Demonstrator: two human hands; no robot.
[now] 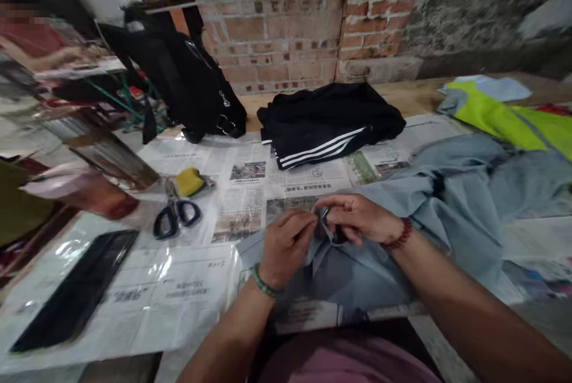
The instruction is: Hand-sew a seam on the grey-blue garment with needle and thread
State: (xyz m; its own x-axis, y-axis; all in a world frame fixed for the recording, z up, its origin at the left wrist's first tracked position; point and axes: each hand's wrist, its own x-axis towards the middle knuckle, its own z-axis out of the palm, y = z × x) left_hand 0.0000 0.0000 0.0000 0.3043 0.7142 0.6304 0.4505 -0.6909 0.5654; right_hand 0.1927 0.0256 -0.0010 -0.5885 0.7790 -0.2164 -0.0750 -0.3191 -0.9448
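A grey-blue garment (465,204) lies spread and rumpled over the newspaper, its near part drawn up between my hands. My left hand (286,246), with a green bracelet at the wrist, is closed in a pinch at a raised edge of the cloth. Facing it, my right hand (364,217), with a red bead bracelet, has its fingers curled round a gathered fold of the same garment. A small dark patch shows between the fingertips; I cannot make out what it is. Any thin item in the pinch is too small to tell.
Left of my hands lie scissors (175,213), a yellow object (189,181) and a flat black item (75,290). A drink cup (105,192) tilts nearby. Behind are a black backpack (179,73), folded black clothing (330,118) and a yellow-green garment (496,115). Another person sits far left.
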